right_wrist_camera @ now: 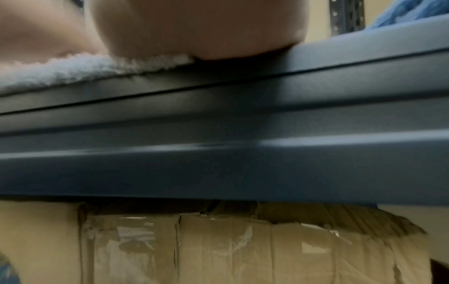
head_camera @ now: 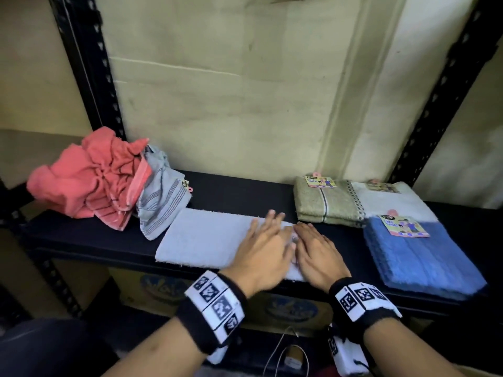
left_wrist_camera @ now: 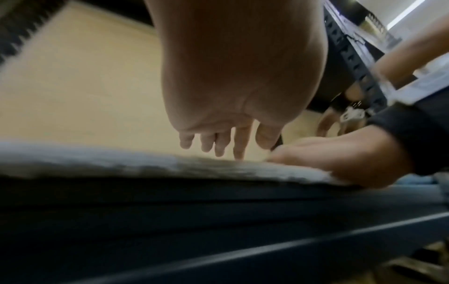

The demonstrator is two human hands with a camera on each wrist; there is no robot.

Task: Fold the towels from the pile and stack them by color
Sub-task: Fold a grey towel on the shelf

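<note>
A pale grey towel (head_camera: 206,238) lies folded into a long strip on the black shelf (head_camera: 239,194). My left hand (head_camera: 265,240) presses flat on its right part, fingers straight and spread. My right hand (head_camera: 315,248) rests beside it on the towel's right end, fingers flat and pointing away from me. In the left wrist view the left fingers (left_wrist_camera: 218,142) reach down to the towel (left_wrist_camera: 121,163), with the right hand (left_wrist_camera: 340,157) close alongside. The right wrist view shows only the palm (right_wrist_camera: 199,28) on the towel's edge (right_wrist_camera: 73,67). An unfolded pile sits at the left: a coral towel (head_camera: 92,175) and a grey striped one (head_camera: 163,197).
Folded stacks stand at the right: green (head_camera: 321,205), white (head_camera: 392,202) and blue (head_camera: 419,257) with a paper tag. Black perforated uprights (head_camera: 87,63) frame the shelf against a cream wall. Taped cardboard boxes (right_wrist_camera: 218,249) sit under the shelf.
</note>
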